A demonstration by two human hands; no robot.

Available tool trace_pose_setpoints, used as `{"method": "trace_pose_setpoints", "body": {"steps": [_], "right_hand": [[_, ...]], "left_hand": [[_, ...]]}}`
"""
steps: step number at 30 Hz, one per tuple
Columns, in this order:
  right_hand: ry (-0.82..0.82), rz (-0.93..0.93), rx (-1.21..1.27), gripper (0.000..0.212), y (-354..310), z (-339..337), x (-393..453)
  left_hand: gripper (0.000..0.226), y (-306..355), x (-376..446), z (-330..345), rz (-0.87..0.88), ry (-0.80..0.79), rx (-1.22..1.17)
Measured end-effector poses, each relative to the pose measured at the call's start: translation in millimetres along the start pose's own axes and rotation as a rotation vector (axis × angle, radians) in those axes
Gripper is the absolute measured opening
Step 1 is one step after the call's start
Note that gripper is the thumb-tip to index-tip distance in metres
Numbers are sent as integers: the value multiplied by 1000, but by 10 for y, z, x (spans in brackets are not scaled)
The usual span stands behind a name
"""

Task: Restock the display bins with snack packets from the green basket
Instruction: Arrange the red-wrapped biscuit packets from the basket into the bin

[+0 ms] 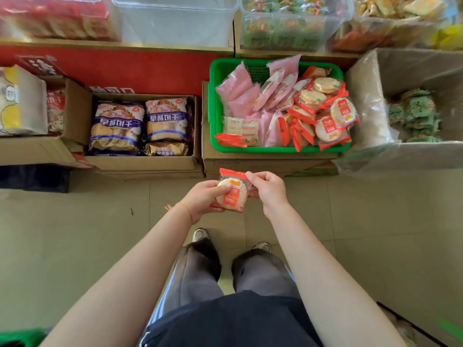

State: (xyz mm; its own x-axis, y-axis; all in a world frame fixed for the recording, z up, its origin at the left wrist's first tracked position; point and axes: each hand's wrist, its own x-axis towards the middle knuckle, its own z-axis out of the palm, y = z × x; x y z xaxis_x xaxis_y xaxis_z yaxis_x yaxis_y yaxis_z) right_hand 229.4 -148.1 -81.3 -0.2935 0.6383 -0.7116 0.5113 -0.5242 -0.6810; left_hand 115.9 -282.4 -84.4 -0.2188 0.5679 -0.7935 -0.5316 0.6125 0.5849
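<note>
Tiled shop floor (75, 234) is stretching beneath a person standing before a row of cardboard boxes, with clear display bins (175, 18) lining the shelf behind the green basket (213, 106). That basket is sitting on a closed box, heaped with pink and red snack packets; left of the basket an open box (140, 126) is holding blue bags, and right of the basket a plastic-lined box (413, 108) is holding green packets. Just in front of the basket, one red rice cracker packet (231, 192) is being held above the floor. The left hand (203, 199) is curling round its lower edge, thumb pressing the face, while the right hand (269, 189) is pinching its top corner between thumb and forefinger. Slippery film may well be the risk here: a loose pinch while reaching up could be dropping the packet, and a hard squeeze could be cracking the cracker.
</note>
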Motion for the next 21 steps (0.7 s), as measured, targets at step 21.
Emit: {"method": "trace_pose_setpoints", "body": {"steps": [21], "right_hand": [[11, 293, -319, 9, 2960, -384, 3555]], "left_hand": [[48, -2316, 3907, 261, -268, 250, -219]]}}
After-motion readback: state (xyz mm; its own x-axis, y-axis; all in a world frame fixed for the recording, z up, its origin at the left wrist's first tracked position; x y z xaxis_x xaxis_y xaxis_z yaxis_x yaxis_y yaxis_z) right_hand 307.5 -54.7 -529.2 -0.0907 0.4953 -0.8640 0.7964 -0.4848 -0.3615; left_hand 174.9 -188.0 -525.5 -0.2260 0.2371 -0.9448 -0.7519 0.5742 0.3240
